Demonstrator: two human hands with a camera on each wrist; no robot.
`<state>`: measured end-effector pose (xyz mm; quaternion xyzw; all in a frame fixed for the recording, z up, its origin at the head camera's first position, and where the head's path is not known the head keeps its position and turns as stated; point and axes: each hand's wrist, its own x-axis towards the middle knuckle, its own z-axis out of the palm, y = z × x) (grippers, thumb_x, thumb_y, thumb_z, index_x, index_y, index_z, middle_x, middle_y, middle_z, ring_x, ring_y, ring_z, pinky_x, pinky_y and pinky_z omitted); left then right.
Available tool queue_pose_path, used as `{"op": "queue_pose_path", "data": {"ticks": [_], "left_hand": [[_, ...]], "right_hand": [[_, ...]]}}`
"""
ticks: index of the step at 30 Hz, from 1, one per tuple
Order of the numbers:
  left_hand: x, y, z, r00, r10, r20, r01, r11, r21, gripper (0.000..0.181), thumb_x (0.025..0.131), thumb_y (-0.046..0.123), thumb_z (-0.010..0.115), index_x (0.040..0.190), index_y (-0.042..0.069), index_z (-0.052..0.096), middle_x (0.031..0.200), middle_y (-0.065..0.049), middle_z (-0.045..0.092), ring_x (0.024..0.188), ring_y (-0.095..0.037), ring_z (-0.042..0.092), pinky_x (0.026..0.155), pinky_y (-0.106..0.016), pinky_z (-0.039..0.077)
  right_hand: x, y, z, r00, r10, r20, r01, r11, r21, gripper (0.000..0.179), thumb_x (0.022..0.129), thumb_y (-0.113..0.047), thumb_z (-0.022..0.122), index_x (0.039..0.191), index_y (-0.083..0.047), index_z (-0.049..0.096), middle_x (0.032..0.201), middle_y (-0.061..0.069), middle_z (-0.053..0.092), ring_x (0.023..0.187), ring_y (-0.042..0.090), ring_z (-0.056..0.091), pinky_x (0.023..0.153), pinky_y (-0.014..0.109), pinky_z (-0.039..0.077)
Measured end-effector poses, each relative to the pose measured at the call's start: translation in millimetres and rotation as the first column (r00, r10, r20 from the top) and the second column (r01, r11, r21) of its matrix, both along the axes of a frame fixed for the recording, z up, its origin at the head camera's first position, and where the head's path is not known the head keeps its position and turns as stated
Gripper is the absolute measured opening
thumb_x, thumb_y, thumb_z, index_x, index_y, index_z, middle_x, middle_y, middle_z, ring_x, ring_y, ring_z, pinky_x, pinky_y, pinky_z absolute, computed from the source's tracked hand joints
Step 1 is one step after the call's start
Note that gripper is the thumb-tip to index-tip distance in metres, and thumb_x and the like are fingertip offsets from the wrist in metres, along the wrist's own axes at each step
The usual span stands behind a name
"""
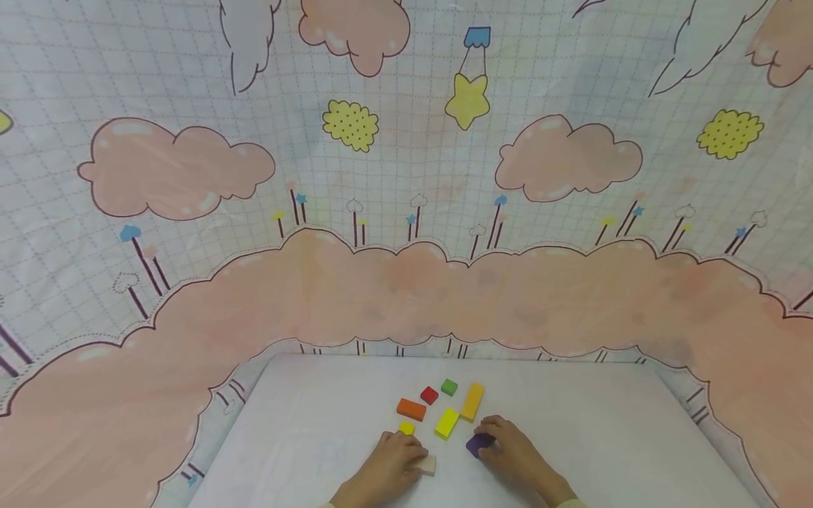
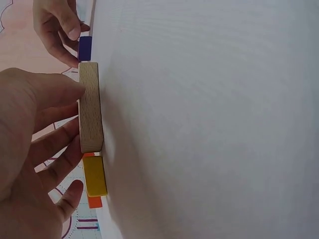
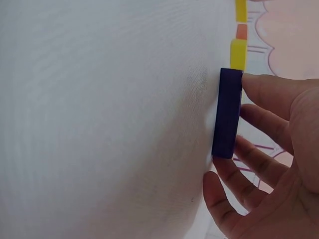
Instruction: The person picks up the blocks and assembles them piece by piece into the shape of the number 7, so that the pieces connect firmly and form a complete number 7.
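Observation:
My left hand (image 1: 392, 462) holds a plain wooden block (image 1: 428, 465) on the white table, with the thumb on its near side in the left wrist view. Just beyond those fingers sits a small yellow block (image 1: 406, 427). On the right, my right hand (image 1: 513, 450) pinches a dark purple block (image 1: 478, 444) by thumb and fingers. The right wrist view shows this purple block (image 3: 228, 114) as a long bar low against the table surface. In the left wrist view the wooden block (image 2: 90, 107) hides part of what lies behind it.
Farther back lie an orange block (image 1: 411, 409), a red block (image 1: 429, 395) and a green block (image 1: 449, 386). A yellow block (image 1: 447, 423) and a longer amber block (image 1: 472, 402) lie between the hands, toward the back. A patterned cloth (image 1: 406, 296) rises behind the white table (image 1: 305, 409).

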<state>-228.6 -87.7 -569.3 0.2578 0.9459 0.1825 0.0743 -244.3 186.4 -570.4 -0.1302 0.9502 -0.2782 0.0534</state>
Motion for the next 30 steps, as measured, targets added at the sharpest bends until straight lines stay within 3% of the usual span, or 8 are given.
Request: {"op": "queue_pose_path", "data": {"ticks": [11, 22, 30], "left_hand": [[2.1, 2.0, 0.5, 0.998, 0.039, 0.039, -0.039, 0.999, -0.003, 0.030, 0.088, 0.029, 0.073, 0.117, 0.026, 0.071, 0.109, 0.013, 0.066, 0.095, -0.003, 0.055, 0.094, -0.032, 0.052], [4.7, 2.6, 3.0, 0.997, 0.056, 0.056, -0.056, 0.998, 0.001, 0.031, 0.088, 0.032, 0.073, 0.118, 0.026, 0.070, 0.109, 0.013, 0.065, 0.092, -0.002, 0.053, 0.096, -0.034, 0.052], [9.4, 3.6, 6.4, 0.997, 0.062, 0.039, -0.062, 0.998, -0.009, 0.031, 0.089, 0.032, 0.071, 0.119, 0.025, 0.070, 0.107, 0.012, 0.064, 0.088, -0.001, 0.051, 0.091, -0.030, 0.053]], "right_hand": [[-1.2, 1.6, -5.0, 1.000, 0.020, -0.019, -0.020, 1.000, -0.004, 0.031, 0.084, -0.019, 0.076, 0.114, -0.015, 0.069, 0.126, 0.009, 0.061, 0.117, 0.031, 0.059, 0.098, 0.053, 0.049], [0.7, 0.1, 2.4, 0.998, 0.046, -0.044, -0.047, 0.999, -0.020, 0.031, 0.084, -0.017, 0.075, 0.114, -0.013, 0.069, 0.126, 0.011, 0.060, 0.118, 0.033, 0.059, 0.099, 0.054, 0.048], [2.4, -2.0, 3.7, 1.000, -0.013, -0.016, 0.012, 0.999, -0.039, 0.033, 0.084, -0.018, 0.075, 0.115, -0.013, 0.068, 0.126, 0.009, 0.060, 0.117, 0.031, 0.060, 0.099, 0.053, 0.048]]}}
